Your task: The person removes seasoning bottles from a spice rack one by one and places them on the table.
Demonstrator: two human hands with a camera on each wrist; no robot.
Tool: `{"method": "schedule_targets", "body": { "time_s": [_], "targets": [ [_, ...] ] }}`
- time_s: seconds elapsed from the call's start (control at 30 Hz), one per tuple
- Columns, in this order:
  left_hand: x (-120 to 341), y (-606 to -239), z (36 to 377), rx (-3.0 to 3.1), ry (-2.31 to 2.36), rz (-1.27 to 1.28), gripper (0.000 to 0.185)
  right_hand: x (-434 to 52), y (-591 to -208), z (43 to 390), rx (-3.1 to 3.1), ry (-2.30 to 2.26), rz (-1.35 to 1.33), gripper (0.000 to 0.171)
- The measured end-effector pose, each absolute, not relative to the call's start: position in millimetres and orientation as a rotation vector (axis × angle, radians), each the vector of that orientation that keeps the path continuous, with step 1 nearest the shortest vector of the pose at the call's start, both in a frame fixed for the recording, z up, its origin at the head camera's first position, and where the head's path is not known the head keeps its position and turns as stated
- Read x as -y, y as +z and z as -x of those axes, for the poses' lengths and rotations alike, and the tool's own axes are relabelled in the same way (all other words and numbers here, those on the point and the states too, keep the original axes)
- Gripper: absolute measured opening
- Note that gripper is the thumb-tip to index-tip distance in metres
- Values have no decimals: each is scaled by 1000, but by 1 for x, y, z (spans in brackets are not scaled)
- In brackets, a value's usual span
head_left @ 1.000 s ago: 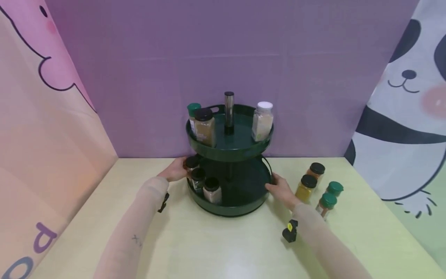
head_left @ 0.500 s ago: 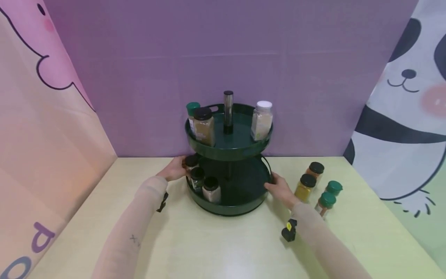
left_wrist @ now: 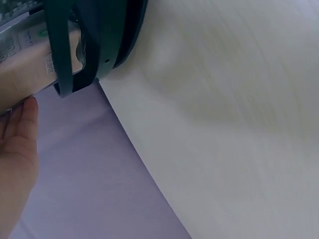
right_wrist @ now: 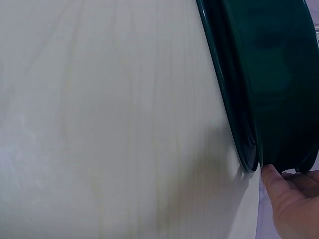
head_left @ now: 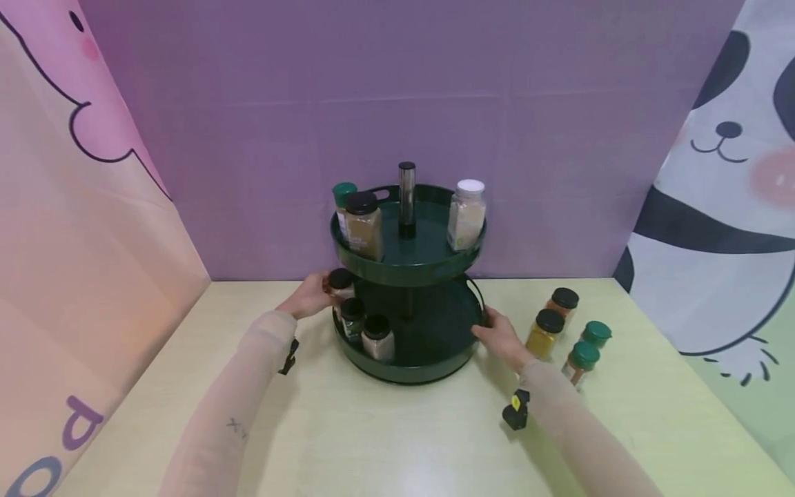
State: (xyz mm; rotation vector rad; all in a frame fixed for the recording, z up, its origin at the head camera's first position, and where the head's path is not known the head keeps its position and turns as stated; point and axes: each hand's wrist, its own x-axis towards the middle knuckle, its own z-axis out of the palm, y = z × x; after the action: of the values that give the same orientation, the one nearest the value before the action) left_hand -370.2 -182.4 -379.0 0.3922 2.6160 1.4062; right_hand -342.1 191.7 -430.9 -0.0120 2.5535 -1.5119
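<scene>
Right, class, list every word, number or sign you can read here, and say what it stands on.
"d", tilted, on the left backdrop.
"o", lower left of it, same backdrop.
Left sleeve: small marks, perhaps starting "x"; unclear.
Jar at the left hand: printing too blurred to read.
White-lidded jar: label too blurred.
No whole word or number is readable.

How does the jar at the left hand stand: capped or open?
Capped: in the head view, a black lid covers the top of the jar at the left hand.
</scene>
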Motion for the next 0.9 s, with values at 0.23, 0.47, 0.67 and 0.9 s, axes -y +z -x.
{"method": "schedule_targets", "body": {
  "time_s": [0.23, 0.47, 0.67, 0.9],
  "targets": [
    [182, -369, 366, -2652, 1404, -368, 50, -192, -431, 342, -2549, -1514, 23, 63],
    [180, -363, 365, -2662, 1420, -320, 53, -191, -431, 341, -2548, -1529, 41, 62],
    [181, -355, 365, -2651, 1452, -318, 50, -191, -432, 340, -2555, -1543, 64, 62],
    [185, -348, 360, -2706, 1425, -309, 52, -192, -431, 340, -2551, -1533, 55, 62]
  ]
}}
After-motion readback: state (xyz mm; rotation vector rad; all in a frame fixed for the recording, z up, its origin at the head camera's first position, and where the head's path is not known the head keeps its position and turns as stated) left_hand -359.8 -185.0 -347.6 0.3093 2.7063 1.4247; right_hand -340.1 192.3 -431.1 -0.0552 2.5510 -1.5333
